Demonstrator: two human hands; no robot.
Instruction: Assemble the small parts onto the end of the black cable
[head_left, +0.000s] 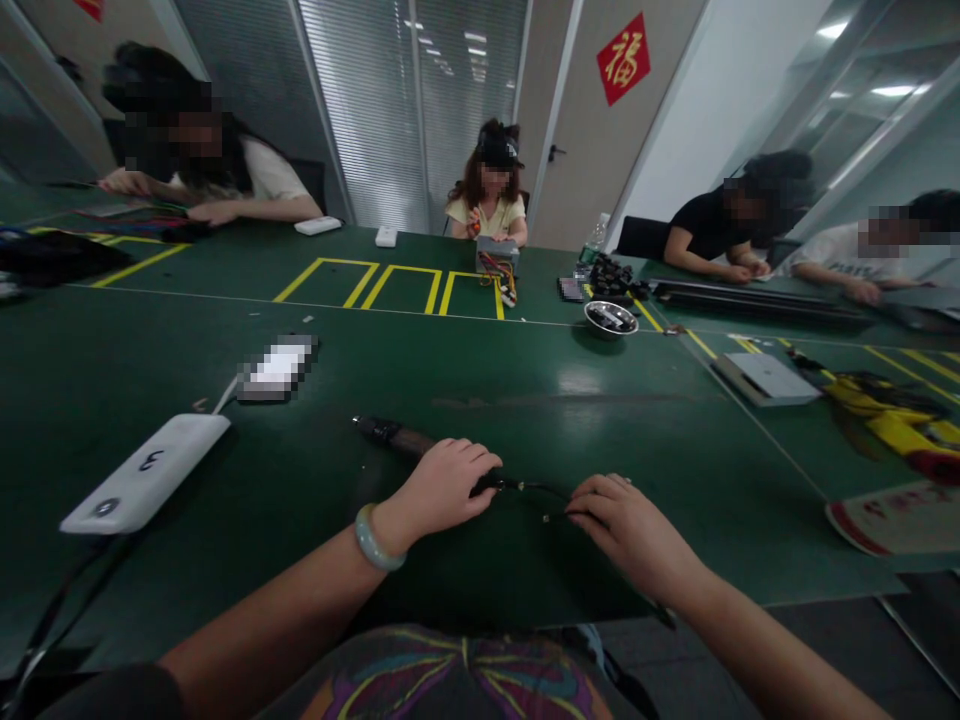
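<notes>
My left hand (442,487), with a pale jade bangle on the wrist, is closed over the near end of a dark cylindrical tool (390,434) that lies on the green table (525,400). A thin black cable (534,489) runs from that end toward my right hand (626,522). The right hand's fingers are curled and pinch the cable's small tip. Both hands rest on the table close to its near edge.
A white power bank (146,472) with a cord lies at the left, and a blurred-out flat item (277,367) beyond it. A metal bowl (610,318), a grey flat device (765,377) and yellow parts (900,415) lie to the right. Several people sit working round the far side.
</notes>
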